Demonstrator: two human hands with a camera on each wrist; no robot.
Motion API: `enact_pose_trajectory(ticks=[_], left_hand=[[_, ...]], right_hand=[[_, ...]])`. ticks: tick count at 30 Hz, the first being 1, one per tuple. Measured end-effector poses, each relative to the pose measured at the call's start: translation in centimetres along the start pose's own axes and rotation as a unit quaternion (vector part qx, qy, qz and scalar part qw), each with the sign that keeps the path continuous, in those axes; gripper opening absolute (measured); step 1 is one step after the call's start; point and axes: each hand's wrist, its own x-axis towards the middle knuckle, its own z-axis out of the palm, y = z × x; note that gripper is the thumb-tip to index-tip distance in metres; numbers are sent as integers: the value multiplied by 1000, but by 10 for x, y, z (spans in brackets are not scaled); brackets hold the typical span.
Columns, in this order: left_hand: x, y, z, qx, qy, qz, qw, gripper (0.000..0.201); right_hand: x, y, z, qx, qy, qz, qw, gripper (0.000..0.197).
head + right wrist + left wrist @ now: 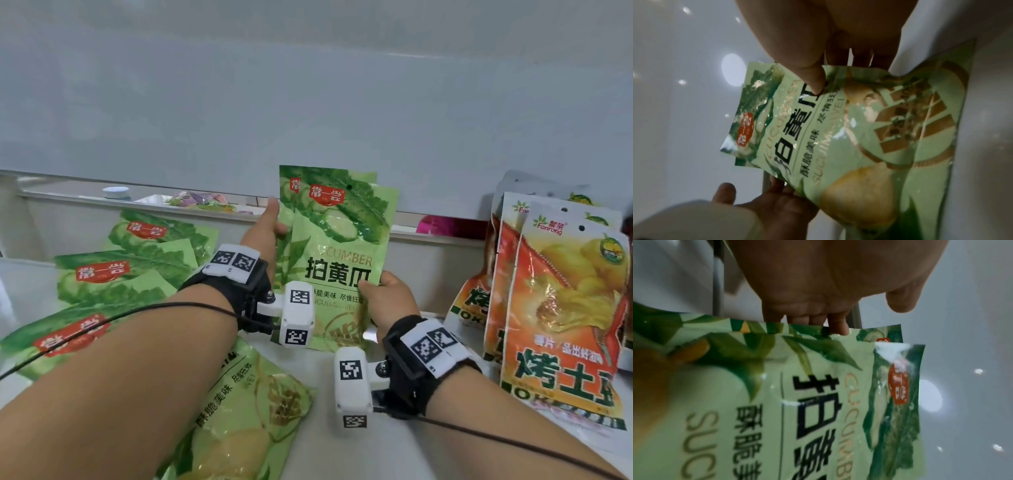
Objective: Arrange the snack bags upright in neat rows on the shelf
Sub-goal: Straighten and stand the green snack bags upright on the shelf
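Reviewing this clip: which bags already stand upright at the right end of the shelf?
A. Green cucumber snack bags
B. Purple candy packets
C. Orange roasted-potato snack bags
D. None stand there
C: the orange roasted-potato snack bags stand upright there, while most green cucumber snack bags lie flat at the left.

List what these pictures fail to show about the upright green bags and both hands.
- Left hand fingers: behind the upright green bags in the head view; the left wrist view shows only their bases.
- Number of upright green bags: two tops show; any more are covered.
- Right hand fingers: behind the bags in all views; only the thumb shows.
- Bags' bottom edge: hidden by a wrist camera.
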Motion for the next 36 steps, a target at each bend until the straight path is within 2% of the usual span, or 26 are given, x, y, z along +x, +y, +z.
enact_pose_trajectory(ticks=[5,7,10,12,14,16,18,20,21,23,25,27,30,32,34,36], left_hand=[[-8,8,5,-8,-44,5,999,53],[-11,12,3,25,-27,25,999,55],[-16,20,-1,102,13,59,993,70],[-24,27,-6,128,25,77,988,71],[-36,34,-15,145,49,98,983,71],[-49,39,-26,151,73,115,979,70],[-65,43,-39,136,104,124,977,58],[-84,47,-49,107,139,119,977,41],[-94,47,-54,106,149,122,975,37],[-115,45,-64,145,153,134,968,28],[-134,41,-78,170,171,143,960,18],[-151,37,-91,164,199,152,954,11],[-173,31,-109,158,236,140,948,12],[-192,25,-118,175,277,130,936,10],[-207,18,-126,199,324,112,918,11],[-214,11,-132,209,359,82,906,22]], right_hand=[[0,-10,9,-17,20,-41,999,24],[-1,-11,9,-51,29,-53,997,22],[0,-12,4,-65,38,-49,996,7],[-1,-13,-1,-53,42,-33,997,28],[-4,-15,-8,-70,54,-33,996,40],[-10,-17,-16,-70,82,-51,993,39],[-22,-22,-17,-45,81,-75,993,26],[-36,-26,-11,-35,3,-87,996,12],[-45,-26,-5,-46,-58,-87,994,12],[-63,-26,9,-100,-173,-84,976,15],[-78,-24,23,-152,-244,-99,953,11],[-90,-22,31,-183,-267,-116,939,5],[-95,-18,42,-228,-299,-109,920,16],[-98,-20,46,-266,-346,-90,895,23],[-99,-19,49,-297,-371,-96,874,16],[-98,-17,49,-290,-357,-98,883,33]])
